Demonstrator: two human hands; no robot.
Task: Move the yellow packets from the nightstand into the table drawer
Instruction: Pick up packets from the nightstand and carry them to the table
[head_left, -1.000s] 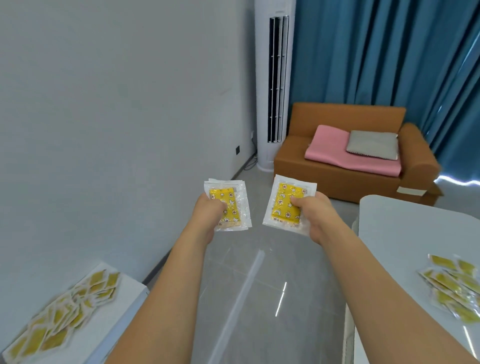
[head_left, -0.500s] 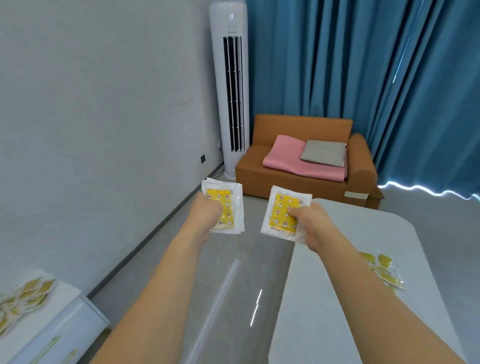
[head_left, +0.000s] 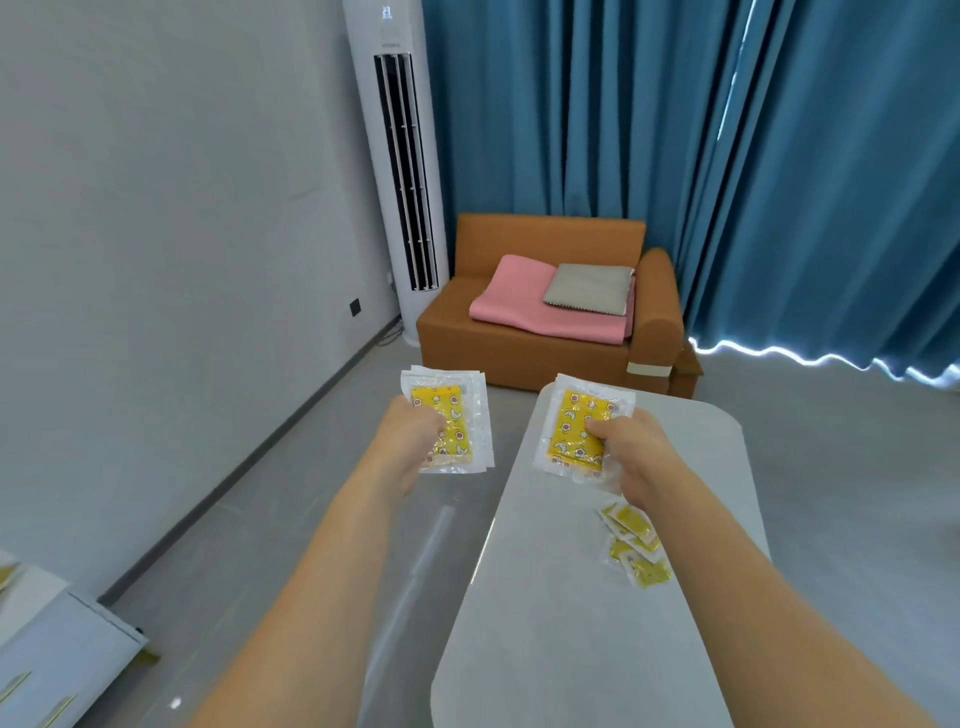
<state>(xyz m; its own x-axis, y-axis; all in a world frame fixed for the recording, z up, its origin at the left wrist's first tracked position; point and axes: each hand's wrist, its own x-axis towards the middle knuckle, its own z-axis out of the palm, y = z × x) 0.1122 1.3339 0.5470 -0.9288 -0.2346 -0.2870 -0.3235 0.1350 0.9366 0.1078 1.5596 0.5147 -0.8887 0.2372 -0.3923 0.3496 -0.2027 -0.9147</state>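
My left hand (head_left: 410, 441) grips a stack of yellow packets (head_left: 457, 421) in clear wrappers, held upright over the floor left of the table. My right hand (head_left: 634, 457) grips a second stack of yellow packets (head_left: 574, 426) above the near-left part of the white table (head_left: 545, 623). Several more yellow packets (head_left: 636, 545) lie loose on the tabletop, just below my right hand. The white nightstand (head_left: 57, 654) shows at the bottom left corner. No table drawer is visible.
Behind the table stands an orange sofa (head_left: 524, 338) with a pink blanket and a grey cushion. A tall white air conditioner (head_left: 400, 171) stands by the wall, next to blue curtains (head_left: 727, 156). Grey floor (head_left: 291, 519) runs between nightstand and table.
The view has swung right, from the nightstand toward the table. The nightstand has slid off to the bottom left and the table now lies under my right arm. Both hands keep their stacks.
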